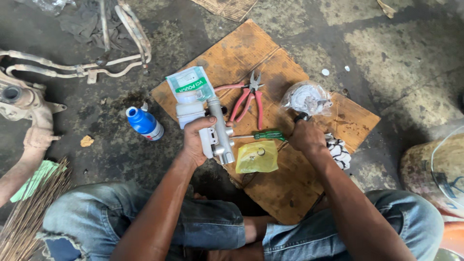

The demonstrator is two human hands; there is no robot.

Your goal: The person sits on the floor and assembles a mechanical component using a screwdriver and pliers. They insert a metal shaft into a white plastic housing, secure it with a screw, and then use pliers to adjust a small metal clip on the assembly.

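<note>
So right now my left hand (199,140) is wrapped tight around the body of a metal cylinder part (220,133) with a white plastic reservoir (189,111) on its far-left side, holding it up over the left edge of the cardboard sheet (285,188) I'm using as a work mat on the floor. My right hand (305,137) is closed in a fist around a dark tool handle (302,116); I honestly can't tell what the tool is, only the tip of the grip pokes out. Just beyond that fist sits a clear plastic bag (308,98) with metal bits inside. Between my hands lie a green-handled screwdriver (265,136) and red pliers (249,100), and the yellow packet (257,157) with small rings is right near the cylinder. My take: keep the cylinder gripped by the body, not the plastic reservoir, since that looks like it'd crack or pop off. I'd also keep it above the cardboard so dropped seals don't land on the grimy floor. The blue bottle (143,123) stands off to the left, within reach.
</note>
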